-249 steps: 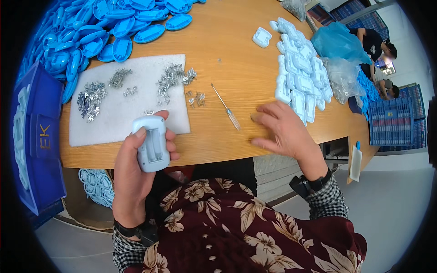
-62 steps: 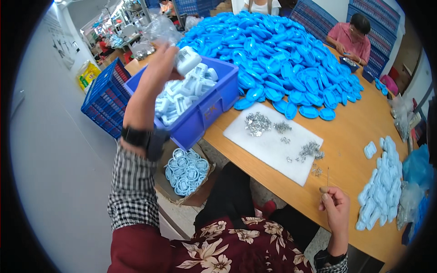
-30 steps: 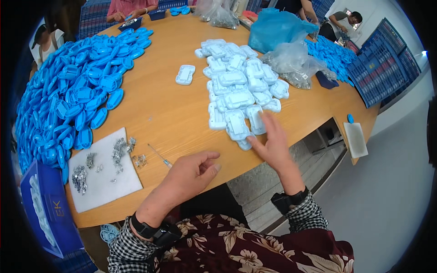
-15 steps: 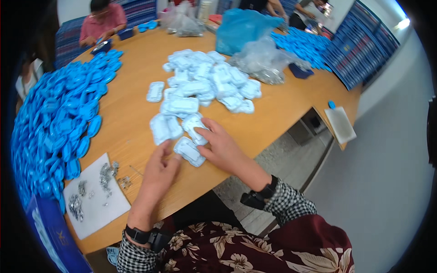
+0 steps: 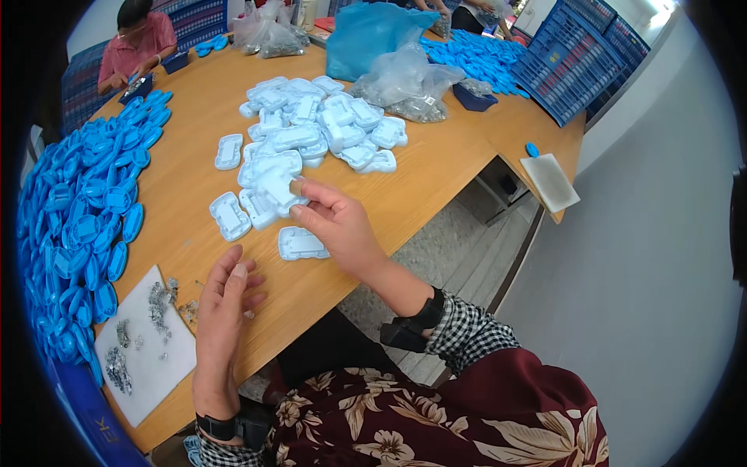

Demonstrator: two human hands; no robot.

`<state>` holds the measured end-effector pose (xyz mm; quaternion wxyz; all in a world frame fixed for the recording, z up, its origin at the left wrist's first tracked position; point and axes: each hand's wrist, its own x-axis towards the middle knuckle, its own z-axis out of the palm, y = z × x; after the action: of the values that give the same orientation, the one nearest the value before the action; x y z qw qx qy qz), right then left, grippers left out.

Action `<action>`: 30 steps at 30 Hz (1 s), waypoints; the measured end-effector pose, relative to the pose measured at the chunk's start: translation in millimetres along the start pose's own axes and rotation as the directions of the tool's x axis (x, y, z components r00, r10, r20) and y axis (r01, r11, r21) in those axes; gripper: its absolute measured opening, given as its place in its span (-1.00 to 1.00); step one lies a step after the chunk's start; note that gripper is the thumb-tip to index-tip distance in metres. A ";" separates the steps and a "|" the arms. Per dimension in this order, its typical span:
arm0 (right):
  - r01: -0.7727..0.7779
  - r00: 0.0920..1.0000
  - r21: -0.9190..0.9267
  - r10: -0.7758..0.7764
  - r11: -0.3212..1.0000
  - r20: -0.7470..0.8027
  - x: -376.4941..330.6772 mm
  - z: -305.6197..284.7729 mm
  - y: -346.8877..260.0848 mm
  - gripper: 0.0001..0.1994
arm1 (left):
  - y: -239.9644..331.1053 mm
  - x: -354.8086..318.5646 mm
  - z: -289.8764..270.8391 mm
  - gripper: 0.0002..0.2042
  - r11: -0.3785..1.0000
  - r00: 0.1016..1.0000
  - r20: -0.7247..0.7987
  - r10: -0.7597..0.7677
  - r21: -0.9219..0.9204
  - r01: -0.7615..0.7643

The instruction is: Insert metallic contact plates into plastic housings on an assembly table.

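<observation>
My right hand [image 5: 338, 229] pinches the edge of a pale blue plastic casing [image 5: 274, 188] between thumb and fingers, at the near side of a heap of similar casings [image 5: 299, 136]. Just below that hand, a single casing [image 5: 302, 244] lies on the table with its recessed side up. Another casing [image 5: 229, 217] rests to the left of the heap. Nearer to me, my left hand [image 5: 222, 300] hovers over the table with fingers apart and nothing in them.
Many bright blue plastic shells [image 5: 85, 226] cover the left side. A white board [image 5: 148, 350] with small metal parts lies near my left forearm. Bags [image 5: 408, 82] and a dark blue tray [image 5: 475, 96] stand farther back. A person [image 5: 140, 47] works across the table.
My left hand has drawn back toward me, away from the casings. My right hand now grips a casing at the heap. The whole view has shifted somewhat.
</observation>
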<state>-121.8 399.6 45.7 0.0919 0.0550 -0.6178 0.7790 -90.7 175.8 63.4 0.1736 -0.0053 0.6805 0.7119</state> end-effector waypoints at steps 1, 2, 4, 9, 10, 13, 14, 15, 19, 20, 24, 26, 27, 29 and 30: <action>-0.105 0.992 0.120 0.095 0.987 0.087 1.7 4.9 -4.7 -0.60 | 2.8 -2.0 -1.8 -0.42 0.999 0.999 -0.002 0.035 -0.020 -0.035; -0.230 0.964 0.229 0.189 0.946 0.186 -2.0 13.7 -9.2 -0.60 | 2.2 -8.1 -5.3 -0.40 0.997 0.998 -0.011 0.059 -0.040 -0.059; -0.417 0.891 0.357 0.297 0.836 0.345 -10.3 31.2 -19.5 -0.60 | -2.6 -16.3 -7.4 -0.38 0.980 0.986 -0.003 0.164 -0.111 -0.163; -0.751 0.609 0.336 0.397 0.568 0.687 -46.0 67.6 -20.4 -0.56 | -13.0 -34.7 -37.7 -0.37 0.901 0.968 -0.034 0.248 -0.358 -0.243; -0.775 0.560 0.294 0.392 0.559 0.730 -51.8 73.9 -18.6 -0.54 | -13.3 -41.6 -47.0 -0.39 0.884 0.971 -0.010 0.239 -0.410 -0.222; -0.745 0.467 0.000 0.522 0.667 0.714 -57.1 86.2 -21.8 -0.51 | -20.1 -71.2 -65.3 -0.45 0.775 0.958 -0.077 0.277 -0.571 -0.270; -0.696 0.518 -0.088 0.583 0.713 0.626 -56.6 86.9 -20.4 -0.58 | -21.2 -76.7 -67.0 -0.47 0.718 0.946 -0.119 0.302 -0.624 -0.308; -0.526 0.574 -0.256 0.561 0.811 0.597 -52.8 89.7 -19.6 -0.63 | -26.0 -85.5 -75.4 -0.47 0.694 0.943 -0.171 0.286 -0.642 -0.327; 0.188 0.714 -0.661 0.361 0.727 0.600 -34.7 110.2 -18.7 -0.79 | -47.7 -129.6 -124.2 -0.45 0.614 0.931 -0.288 0.223 -0.700 -0.364; 0.327 0.725 -0.695 0.303 0.640 0.619 -27.8 115.7 -17.2 -0.83 | -50.5 -133.3 -129.6 -0.43 0.599 0.931 -0.293 0.216 -0.713 -0.363; 0.530 0.703 -0.667 0.168 0.524 0.691 -7.6 138.6 0.0 -0.85 | -53.1 -144.5 -138.1 -0.36 0.582 0.936 -0.337 0.097 -0.744 -0.329; 0.570 0.687 -0.646 0.135 0.508 0.714 2.2 148.2 12.4 -0.86 | -52.2 -150.3 -135.0 -0.35 0.560 0.927 -0.374 0.041 -0.759 -0.331; 0.611 0.672 -0.628 0.104 0.482 0.733 6.0 152.2 17.4 -0.87 | -52.6 -153.0 -134.1 -0.35 0.549 0.921 -0.391 0.011 -0.767 -0.332; 0.686 0.637 -0.592 0.043 0.423 0.770 12.2 157.6 25.7 -0.87 | -60.9 -157.4 -137.7 -0.31 0.571 0.936 -0.349 0.044 -0.760 -0.310; 0.675 0.643 -0.602 0.060 0.427 0.763 13.7 159.7 30.3 -0.87 | -65.7 -158.0 -139.9 -0.28 0.581 0.943 -0.326 0.061 -0.757 -0.299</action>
<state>-146.1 238.7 56.4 0.0259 0.4100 -0.8778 0.2463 42.5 2.9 28.1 -0.0136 -0.1073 0.3045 0.9463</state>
